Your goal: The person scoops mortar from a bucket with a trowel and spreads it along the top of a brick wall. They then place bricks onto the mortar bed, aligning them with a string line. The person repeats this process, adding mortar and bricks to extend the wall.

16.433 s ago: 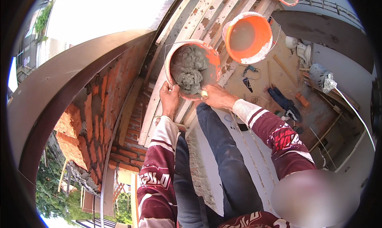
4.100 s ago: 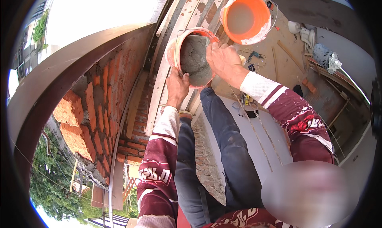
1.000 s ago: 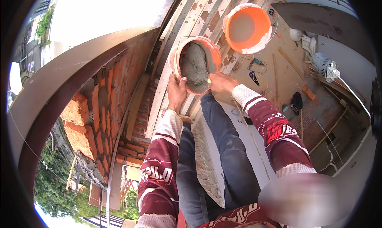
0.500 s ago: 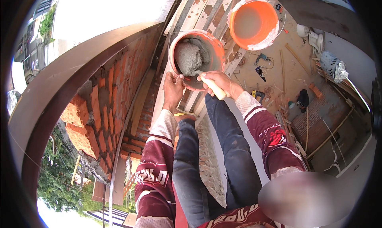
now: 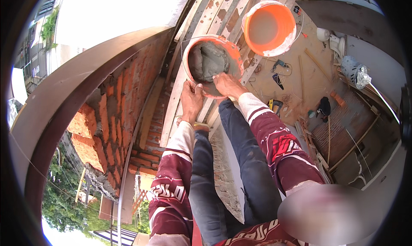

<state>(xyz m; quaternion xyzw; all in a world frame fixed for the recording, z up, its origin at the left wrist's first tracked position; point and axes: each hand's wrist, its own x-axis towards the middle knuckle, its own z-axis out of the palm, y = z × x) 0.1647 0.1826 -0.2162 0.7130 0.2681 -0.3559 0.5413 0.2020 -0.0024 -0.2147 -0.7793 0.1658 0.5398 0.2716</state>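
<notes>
An orange bucket (image 5: 235, 59) stands on the planks in front of me, with wet grey mortar (image 5: 214, 60) inside. Its near-left rim is gripped by my left hand (image 5: 191, 101), thumb on the rim and fingers against the outer wall. My right hand (image 5: 229, 86) reaches over the near rim, closed around a trowel. A pale bit of the trowel's handle (image 5: 232, 98) peeks out below that hand; the blade is hidden by the hand and the mortar.
Beyond stands a second orange bucket (image 5: 280, 35) of cloudy liquid on the wooden planks (image 5: 219, 7). A brick wall (image 5: 112, 121) rises at left. Far below on the right, a floor holds a drill (image 5: 281, 63), boards and a toilet (image 5: 337, 45).
My right hand has turned over and moved slightly left and in over the rim, and the heaped mortar now lies flatter and spread. The left hand has slid down slightly, still at the bucket's rim.
</notes>
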